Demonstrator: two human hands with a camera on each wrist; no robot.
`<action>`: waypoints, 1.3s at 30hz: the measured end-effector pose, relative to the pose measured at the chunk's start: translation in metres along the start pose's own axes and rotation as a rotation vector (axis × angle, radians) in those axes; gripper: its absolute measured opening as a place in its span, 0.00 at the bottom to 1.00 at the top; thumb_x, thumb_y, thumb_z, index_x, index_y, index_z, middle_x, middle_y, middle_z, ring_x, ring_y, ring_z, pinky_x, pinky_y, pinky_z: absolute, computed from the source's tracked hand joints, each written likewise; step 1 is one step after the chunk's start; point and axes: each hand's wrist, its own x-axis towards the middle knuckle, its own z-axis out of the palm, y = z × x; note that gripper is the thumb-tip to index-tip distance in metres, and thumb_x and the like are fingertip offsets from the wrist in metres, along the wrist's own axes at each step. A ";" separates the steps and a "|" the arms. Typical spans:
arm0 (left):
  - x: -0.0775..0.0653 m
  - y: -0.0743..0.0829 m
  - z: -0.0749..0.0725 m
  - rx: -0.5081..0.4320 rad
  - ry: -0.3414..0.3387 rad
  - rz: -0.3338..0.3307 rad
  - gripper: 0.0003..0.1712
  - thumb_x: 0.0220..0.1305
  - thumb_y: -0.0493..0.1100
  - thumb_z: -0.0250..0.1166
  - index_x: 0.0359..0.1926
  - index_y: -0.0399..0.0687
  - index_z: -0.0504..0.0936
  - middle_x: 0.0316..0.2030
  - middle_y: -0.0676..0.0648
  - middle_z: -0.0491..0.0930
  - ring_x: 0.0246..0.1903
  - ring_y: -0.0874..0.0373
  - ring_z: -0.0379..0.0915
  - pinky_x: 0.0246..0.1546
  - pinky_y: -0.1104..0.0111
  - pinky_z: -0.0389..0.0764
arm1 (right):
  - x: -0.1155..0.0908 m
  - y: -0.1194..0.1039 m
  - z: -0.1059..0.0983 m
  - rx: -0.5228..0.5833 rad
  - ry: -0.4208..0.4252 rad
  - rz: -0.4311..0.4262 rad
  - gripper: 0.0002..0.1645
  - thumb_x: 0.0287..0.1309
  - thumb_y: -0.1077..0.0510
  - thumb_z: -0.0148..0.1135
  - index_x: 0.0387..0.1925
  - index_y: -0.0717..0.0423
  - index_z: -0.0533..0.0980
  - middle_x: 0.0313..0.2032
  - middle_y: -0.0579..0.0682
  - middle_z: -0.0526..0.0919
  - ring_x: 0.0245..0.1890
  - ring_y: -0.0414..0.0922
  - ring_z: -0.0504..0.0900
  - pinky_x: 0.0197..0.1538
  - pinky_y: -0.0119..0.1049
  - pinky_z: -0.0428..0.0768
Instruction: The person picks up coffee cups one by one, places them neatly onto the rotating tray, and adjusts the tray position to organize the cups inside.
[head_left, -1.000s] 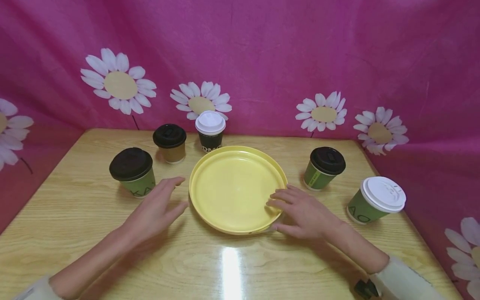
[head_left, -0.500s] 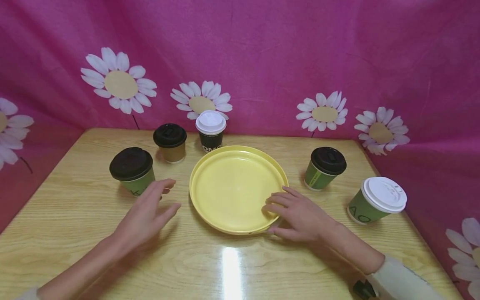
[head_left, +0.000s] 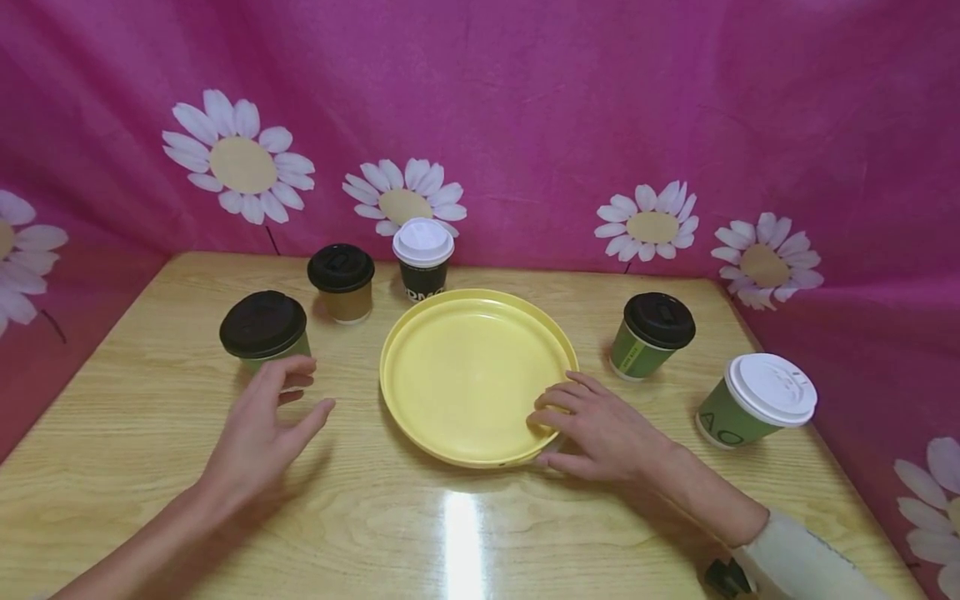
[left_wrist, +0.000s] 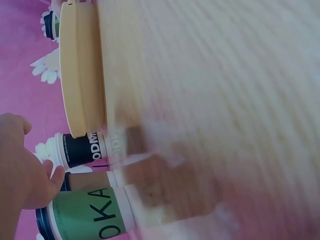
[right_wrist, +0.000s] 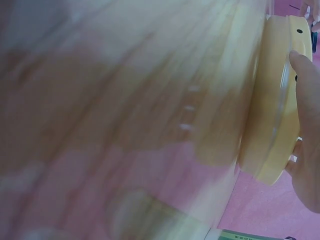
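Note:
A round yellow tray (head_left: 465,375) with a raised rim lies mid-table. My right hand (head_left: 603,429) holds its near right edge, fingers over the rim and thumb against the outer side, as the right wrist view shows on the tray wall (right_wrist: 267,100). To the left, my left hand (head_left: 258,429) hovers over the table with fingers loosely bent and thumb apart, holding nothing. It partly hides a green paper cup with a black lid (head_left: 264,325). The left wrist view shows this green cup (left_wrist: 87,215) beside the hand.
Behind stand a brown cup with a black lid (head_left: 342,283) and a black cup with a white lid (head_left: 423,258). On the right are a green black-lidded cup (head_left: 651,335) and a green white-lidded cup (head_left: 753,400). A pink flowered cloth (head_left: 525,125) hangs behind the table.
My left hand has moved left and slightly toward me, away from the tray and in front of the green cup. The right hand stays at the tray's edge, and the tray barely shifts.

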 end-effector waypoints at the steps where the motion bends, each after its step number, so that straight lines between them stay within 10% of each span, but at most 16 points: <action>1: -0.001 0.000 -0.001 -0.009 0.013 -0.005 0.26 0.58 0.33 0.72 0.56 0.34 0.73 0.50 0.38 0.76 0.46 0.42 0.77 0.47 0.78 0.76 | 0.000 0.000 0.000 0.003 0.000 0.000 0.27 0.65 0.33 0.56 0.50 0.47 0.79 0.51 0.48 0.80 0.57 0.50 0.73 0.68 0.54 0.61; 12: -0.004 -0.007 -0.009 -0.074 0.189 -0.015 0.20 0.54 0.27 0.72 0.47 0.34 0.76 0.41 0.45 0.79 0.40 0.68 0.76 0.45 0.84 0.74 | 0.000 0.000 -0.002 0.008 -0.021 0.014 0.27 0.65 0.32 0.55 0.50 0.47 0.80 0.50 0.48 0.80 0.56 0.50 0.73 0.69 0.52 0.60; 26: -0.003 -0.019 -0.018 -0.208 0.374 0.008 0.18 0.50 0.18 0.67 0.43 0.25 0.75 0.38 0.46 0.77 0.36 0.67 0.76 0.42 0.81 0.77 | 0.000 -0.001 -0.003 0.017 -0.036 0.024 0.28 0.65 0.32 0.55 0.51 0.46 0.80 0.50 0.47 0.80 0.56 0.48 0.74 0.69 0.52 0.60; 39: -0.006 -0.029 -0.028 -0.252 0.420 -0.218 0.20 0.54 0.21 0.66 0.46 0.40 0.74 0.39 0.53 0.76 0.38 0.66 0.76 0.41 0.83 0.77 | 0.002 0.000 -0.003 0.038 -0.026 0.008 0.27 0.64 0.33 0.57 0.50 0.47 0.80 0.49 0.47 0.81 0.55 0.48 0.74 0.65 0.50 0.65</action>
